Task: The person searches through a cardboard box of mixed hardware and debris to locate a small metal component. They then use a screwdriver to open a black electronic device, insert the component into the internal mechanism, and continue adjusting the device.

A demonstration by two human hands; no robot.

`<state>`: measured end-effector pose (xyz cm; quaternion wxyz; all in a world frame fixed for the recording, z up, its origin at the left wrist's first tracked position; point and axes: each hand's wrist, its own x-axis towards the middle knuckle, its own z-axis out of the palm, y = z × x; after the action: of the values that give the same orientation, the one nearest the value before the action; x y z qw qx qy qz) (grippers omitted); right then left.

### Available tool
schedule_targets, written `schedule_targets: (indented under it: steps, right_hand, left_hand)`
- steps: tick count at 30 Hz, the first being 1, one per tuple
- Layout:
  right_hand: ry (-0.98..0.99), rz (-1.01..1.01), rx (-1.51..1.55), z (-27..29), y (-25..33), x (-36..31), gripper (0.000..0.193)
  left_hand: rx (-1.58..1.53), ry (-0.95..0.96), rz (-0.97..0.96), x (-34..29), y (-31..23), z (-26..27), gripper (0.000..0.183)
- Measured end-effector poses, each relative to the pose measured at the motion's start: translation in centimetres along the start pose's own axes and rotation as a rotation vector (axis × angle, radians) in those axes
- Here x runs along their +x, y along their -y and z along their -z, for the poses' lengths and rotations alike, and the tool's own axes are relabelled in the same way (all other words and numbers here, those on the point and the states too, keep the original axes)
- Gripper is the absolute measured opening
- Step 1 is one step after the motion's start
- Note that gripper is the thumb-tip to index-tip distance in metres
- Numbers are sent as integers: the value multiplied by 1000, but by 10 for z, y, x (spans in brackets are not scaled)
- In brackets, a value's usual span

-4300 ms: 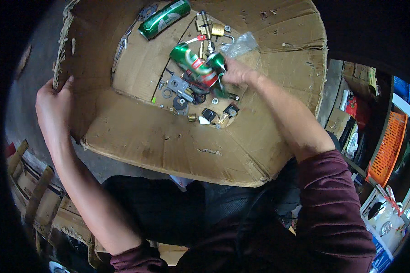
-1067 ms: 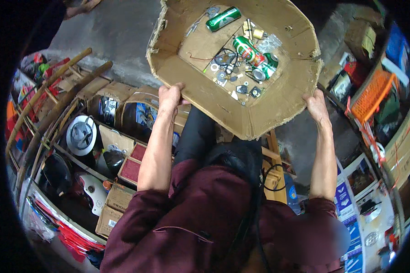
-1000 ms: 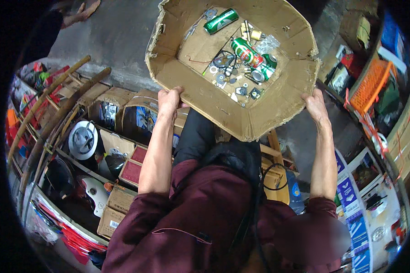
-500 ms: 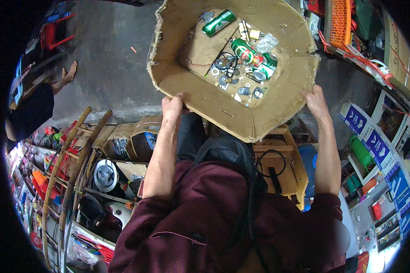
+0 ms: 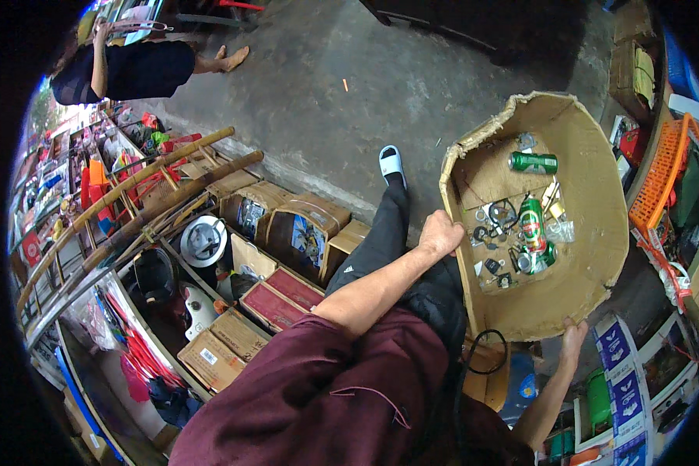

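A worn, open cardboard box (image 5: 590, 155) hangs in front of me, held between both hands. My left hand (image 5: 443, 233) is closed on its near left rim, and my right hand (image 5: 574, 338) grips its near right edge, fingers partly hidden behind the cardboard. Inside lie a green can (image 5: 533, 163) on its side, another green can (image 5: 531, 221) with a red-and-white patch, and a crushed-looking green can (image 5: 537, 260). Around them are a black cable (image 5: 503, 213), a clear plastic bag (image 5: 561, 231) and several small metal and plastic parts.
At far left another person (image 5: 132, 71) stands barefoot. Bamboo poles (image 5: 163, 194) lean over shelves at left, beside cardboard boxes (image 5: 303, 225) and a white round fixture (image 5: 204, 241). An orange basket (image 5: 664, 175) and a purple-and-white carton (image 5: 623, 380) stand at right. My slippered foot (image 5: 391, 161) is on the concrete floor.
The box, with both my hands on its rim, has shifted right and lower in view and turned. My view has swung, and my left leg and slipper now show stepping forward.
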<state>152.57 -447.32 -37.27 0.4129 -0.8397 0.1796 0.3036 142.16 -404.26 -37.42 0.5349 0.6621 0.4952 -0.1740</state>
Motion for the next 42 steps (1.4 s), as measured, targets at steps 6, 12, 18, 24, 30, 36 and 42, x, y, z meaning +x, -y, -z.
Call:
schedule_targets:
  steps: [6, 12, 18, 24, 30, 36, 42]
  right_hand:
    - [-29, -13, 43, 5, -25, 8, 36]
    - [-4, -35, 72, 13, -47, 14, 36]
    - [-73, -81, 99, 12, -47, 22, 39]
    - [-140, -78, 151, 10, -50, 33, 45]
    - [-107, -84, 126, 17, -61, 44, 38]
    - [-204, -51, 187, 9, -41, 36, 27]
    - [-61, -60, 190, 3, 17, 19, 28]
  left_hand:
    - [110, -34, -42, 2, -7, -22, 34]
    - [266, -135, -184, 4, -31, -47, 34]
    - [320, -171, -197, 6, -63, -56, 34]
    - [293, -161, -246, 14, -71, -65, 37]
    - [313, -126, -265, 25, -78, -61, 28]
    - [302, -73, -229, 32, -99, -38, 31]
    - [325, -23, -168, 49, -129, -20, 36]
